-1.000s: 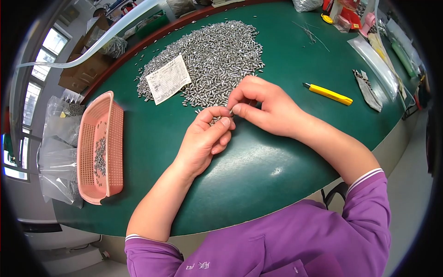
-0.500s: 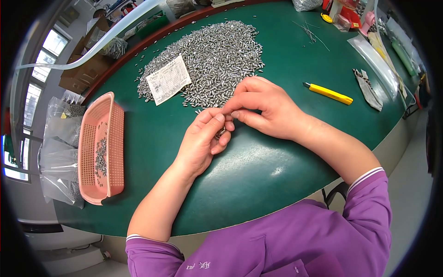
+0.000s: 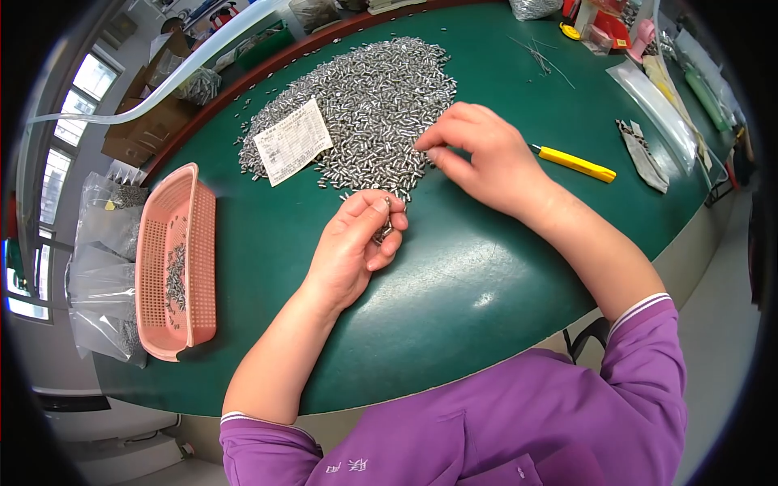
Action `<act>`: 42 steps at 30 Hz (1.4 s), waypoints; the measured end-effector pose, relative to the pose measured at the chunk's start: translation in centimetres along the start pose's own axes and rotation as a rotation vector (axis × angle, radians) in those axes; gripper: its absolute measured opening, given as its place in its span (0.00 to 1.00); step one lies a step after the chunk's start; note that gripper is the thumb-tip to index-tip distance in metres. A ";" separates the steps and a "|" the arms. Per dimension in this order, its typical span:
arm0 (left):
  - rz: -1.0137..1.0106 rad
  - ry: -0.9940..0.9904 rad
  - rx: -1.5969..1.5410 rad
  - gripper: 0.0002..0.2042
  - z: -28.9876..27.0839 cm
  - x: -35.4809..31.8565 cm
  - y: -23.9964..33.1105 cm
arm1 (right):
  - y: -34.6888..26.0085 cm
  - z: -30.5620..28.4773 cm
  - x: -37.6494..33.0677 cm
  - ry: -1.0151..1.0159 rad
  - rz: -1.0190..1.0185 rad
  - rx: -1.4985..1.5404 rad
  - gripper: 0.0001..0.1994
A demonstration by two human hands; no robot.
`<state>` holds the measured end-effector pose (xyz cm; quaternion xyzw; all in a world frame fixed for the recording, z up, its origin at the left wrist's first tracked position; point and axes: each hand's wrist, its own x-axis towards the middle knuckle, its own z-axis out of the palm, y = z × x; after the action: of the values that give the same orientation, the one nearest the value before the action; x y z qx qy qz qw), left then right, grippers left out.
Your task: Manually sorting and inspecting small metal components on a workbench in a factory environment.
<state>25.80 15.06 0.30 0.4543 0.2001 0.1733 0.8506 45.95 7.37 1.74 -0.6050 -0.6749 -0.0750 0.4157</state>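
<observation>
A broad heap of small silvery metal pins (image 3: 369,97) lies on the green tabletop (image 3: 429,324). My left hand (image 3: 352,239), in front of the heap, curls around several of these pins (image 3: 382,232); one stands out between thumb and forefinger. At the right edge of the heap is my right hand (image 3: 486,158), its thumb and forefinger brought close together at the pins. Whatever lies between those fingertips is too small to make out. A printed paper slip (image 3: 293,143) rests on the left part of the heap.
On the left stands a pink plastic basket (image 3: 207,267) with some pins inside, beside clear bags (image 3: 101,283) of parts. A yellow utility knife (image 3: 577,164) lies to the right, near thin wires (image 3: 541,61), a grey-white glove-like piece (image 3: 644,158) and clear plastic sleeves (image 3: 656,105).
My right hand has moved away from my left hand, up and to the right, to the heap's edge. My left hand stays nearly in place with its pins.
</observation>
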 end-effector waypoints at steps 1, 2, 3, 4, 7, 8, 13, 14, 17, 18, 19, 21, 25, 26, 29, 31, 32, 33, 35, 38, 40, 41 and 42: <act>0.000 -0.001 -0.001 0.07 0.0 0.0 -0.1 | 0.4 0.0 0.1 0.001 0.039 -0.020 0.04; 0.002 -0.001 -0.002 0.07 -0.1 0.0 -0.1 | 0.6 -0.1 0.0 0.001 0.038 -0.021 0.04; 0.003 -0.002 -0.003 0.07 -0.2 0.0 -0.1 | 0.7 -0.1 0.0 -0.010 0.039 -0.047 0.04; 0.004 -0.002 -0.003 0.07 -0.2 0.1 -0.1 | 0.7 -0.1 0.0 -0.021 0.040 -0.073 0.04; 0.006 -0.014 -0.006 0.06 -0.1 0.1 -0.1 | 0.5 -0.4 -0.1 -0.032 0.017 -0.131 0.03; 0.010 -0.017 -0.004 0.06 -0.1 0.1 -0.2 | 0.6 -0.4 -0.1 -0.033 0.017 -0.130 0.03; 0.029 -0.008 0.019 0.07 0.1 0.2 -0.3 | 0.9 -0.4 -0.3 -0.096 0.013 -0.157 0.05; 0.029 -0.007 0.011 0.08 0.1 0.1 -0.2 | 0.9 -0.3 -0.3 -0.097 0.005 -0.152 0.05; 0.032 0.005 -0.005 0.08 0.1 0.1 -0.1 | 0.8 -0.3 -0.2 -0.125 -0.020 -0.148 0.05; 0.024 0.008 -0.012 0.09 0.2 0.1 0.0 | 1.0 -0.2 -0.2 -0.105 -0.025 -0.152 0.04; 0.009 0.036 -0.003 0.09 0.3 0.1 0.1 | 1.3 -0.2 -0.2 -0.085 -0.032 -0.154 0.04; 0.030 0.052 -0.065 0.09 0.0 -0.1 0.3 | 1.4 -0.1 -0.1 -0.074 -0.055 -0.147 0.04; 0.019 0.101 -0.240 0.09 -0.6 -0.7 1.4 | 1.3 0.3 -0.1 -0.051 -0.093 -0.122 0.04; 0.024 0.157 -0.295 0.08 -1.0 -1.0 2.0 | 1.1 0.5 -0.2 -0.053 -0.111 -0.122 0.04; 0.172 0.326 -0.373 0.06 -2.0 -2.3 5.1 | 0.7 0.9 -0.4 -0.039 -0.112 -0.055 0.03; 0.368 0.465 -0.228 0.07 -3.5 -3.2 8.2 | 0.7 0.5 -0.6 -0.046 -0.109 -0.051 0.03; 0.504 0.515 -0.125 0.07 -4.5 -4.0 9.8 | 0.9 0.4 -0.8 -0.030 -0.107 -0.047 0.03; 0.591 0.465 -0.001 0.07 -7.8 -5.7 11.9 | 0.6 0.5 -0.7 -0.012 -0.117 -0.031 0.03; 0.847 0.859 0.425 0.09 -9.3 -8.1 14.0 | 0.6 0.4 -0.8 -0.003 -0.126 -0.029 0.02; 0.535 1.141 0.937 0.11 -14.9 -12.3 15.2 | 0.8 0.6 -0.9 0.012 -0.143 -0.032 0.02; 0.352 1.188 1.160 0.11 -18.9 -15.5 14.2 | 0.6 0.8 -0.8 0.005 -0.155 -0.015 0.02; 0.325 1.181 1.221 0.12 -19.8 -16.2 13.3 | 0.7 0.8 -0.9 -0.001 -0.146 -0.023 0.02; 0.303 1.223 1.269 0.11 -19.5 -16.1 12.6 | 0.9 0.7 -1.0 -0.007 -0.132 -0.036 0.02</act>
<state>0.85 27.76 3.95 0.6890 0.6149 0.3525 0.1516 46.34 7.25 0.29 -0.5669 -0.7133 -0.1124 0.3964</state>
